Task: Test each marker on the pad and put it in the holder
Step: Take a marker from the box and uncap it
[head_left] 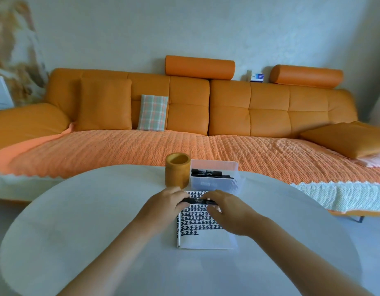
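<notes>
A black marker (198, 201) lies level just above the far end of the pad (203, 238), held at both ends. My left hand (163, 207) grips its left end and my right hand (227, 212) grips its right end. The pad is white, and rows of dark marks cover most of its upper part. Behind the pad stands a yellow wooden holder (177, 170), which looks empty from here. To its right is a clear plastic box (214, 182) with several black markers (208, 174) lying inside.
The things sit on a white oval table (78, 221), near its far edge. An orange sofa (227, 107) with cushions runs along the wall behind the table.
</notes>
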Available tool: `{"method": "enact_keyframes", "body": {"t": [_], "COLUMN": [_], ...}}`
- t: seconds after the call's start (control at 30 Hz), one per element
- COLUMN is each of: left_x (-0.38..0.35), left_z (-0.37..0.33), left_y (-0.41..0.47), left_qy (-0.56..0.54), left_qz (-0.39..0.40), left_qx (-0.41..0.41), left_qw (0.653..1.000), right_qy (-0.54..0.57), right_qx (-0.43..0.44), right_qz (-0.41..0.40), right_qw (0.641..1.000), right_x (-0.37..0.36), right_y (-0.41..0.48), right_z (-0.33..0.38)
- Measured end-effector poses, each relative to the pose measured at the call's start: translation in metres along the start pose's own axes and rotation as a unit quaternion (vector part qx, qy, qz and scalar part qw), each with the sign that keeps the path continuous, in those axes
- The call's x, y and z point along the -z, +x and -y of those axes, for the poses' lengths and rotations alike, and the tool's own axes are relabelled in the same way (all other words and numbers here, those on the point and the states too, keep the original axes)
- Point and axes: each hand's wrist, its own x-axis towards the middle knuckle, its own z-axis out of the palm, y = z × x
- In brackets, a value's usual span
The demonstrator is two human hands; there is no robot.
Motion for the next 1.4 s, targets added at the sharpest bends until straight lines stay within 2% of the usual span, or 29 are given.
{"method": "enact_keyframes", "body": {"t": [0.1,0.23,0.33,0.47,0.57,0.67,0.73,0.8,0.87,0.97,1.07,1.13,1.23,1.4], "left_x": [-0.004,-0.014,-0.022,-0.026,-0.032,-0.037,-0.037,-0.039,-0.042,-0.045,-0.043,-0.042,-0.039,-0.025], "left_z": [0.000,0.008,0.010,0.009,0.009,0.014,0.021,0.027,0.029,0.028,0.028,0.028,0.034,0.053], "left_y": [-0.005,-0.012,-0.019,-0.014,-0.009,-0.006,-0.006,-0.008,-0.011,-0.012,-0.010,-0.009,-0.008,-0.016], "left_qy": [0.039,0.092,0.029,-0.071,-0.090,-0.028,0.015,0.037,0.022,-0.055,-0.087,-0.049,0.016,-0.024], "left_qz": [0.006,0.039,0.084,0.160,0.179,0.143,0.110,0.105,0.118,0.163,0.162,0.143,0.106,0.043], "left_qx": [-0.049,-0.083,-0.012,0.084,0.092,0.020,-0.028,-0.051,-0.036,0.048,0.061,0.021,-0.019,0.044], "left_qw": [0.998,0.992,0.996,0.981,0.975,0.989,0.993,0.992,0.992,0.984,0.981,0.988,0.994,0.998], "right_qy": [-0.012,-0.059,-0.097,-0.164,-0.193,-0.144,-0.027,0.052,-0.008,-0.135,-0.166,-0.124,0.048,-0.017], "right_qx": [0.012,0.020,0.074,0.131,0.149,0.082,0.004,-0.019,0.024,0.123,0.161,0.113,-0.017,-0.011], "right_qz": [0.029,0.015,-0.039,-0.120,-0.149,-0.120,-0.035,0.005,-0.011,-0.108,-0.125,-0.100,0.010,-0.017], "right_qw": [0.999,0.998,0.992,0.970,0.958,0.979,0.999,0.998,1.000,0.977,0.965,0.981,0.999,1.000], "right_x": [-0.013,-0.024,-0.036,-0.046,-0.046,-0.048,-0.047,-0.049,-0.052,-0.053,-0.050,-0.049,-0.047,-0.034], "right_y": [-0.001,-0.004,-0.005,-0.002,-0.004,-0.007,-0.003,0.000,0.001,0.003,0.005,0.005,0.005,-0.002], "right_z": [0.011,0.007,-0.002,-0.014,-0.022,-0.017,-0.016,-0.020,-0.022,-0.029,-0.030,-0.025,-0.023,-0.040]}}
